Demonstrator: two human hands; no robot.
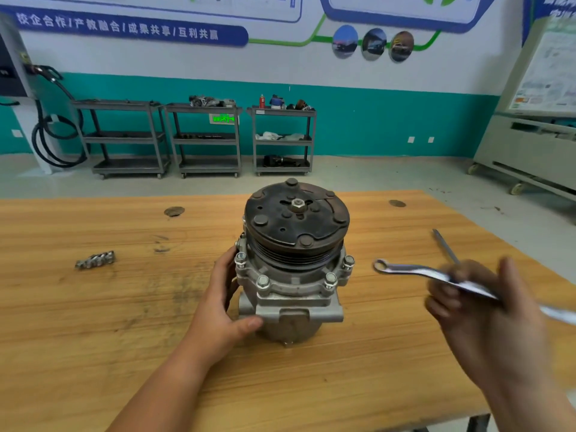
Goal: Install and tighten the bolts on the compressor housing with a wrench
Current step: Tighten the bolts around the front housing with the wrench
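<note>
Cast-metal compressor housing (290, 294), flange bolts (262, 281) seated, on wooden table (93, 322). At 9 o'clock left hand (224, 307) clasps it, fingers wrapped; at 3 o'clock right hand (486, 313), fingers curled, holds ring wrench (405, 269).

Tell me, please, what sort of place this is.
Likely a vocational auto-repair training workshop: a compressor stands on a wooden bench, the right hand holds a wrench, tool carts stand behind, and a banner promotes school-industry cooperation.

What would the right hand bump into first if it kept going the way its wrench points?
Probably the compressor: the right hand holds a wrench whose ring end aims at a bolt on its flange. Depth is hard to judge.
</note>
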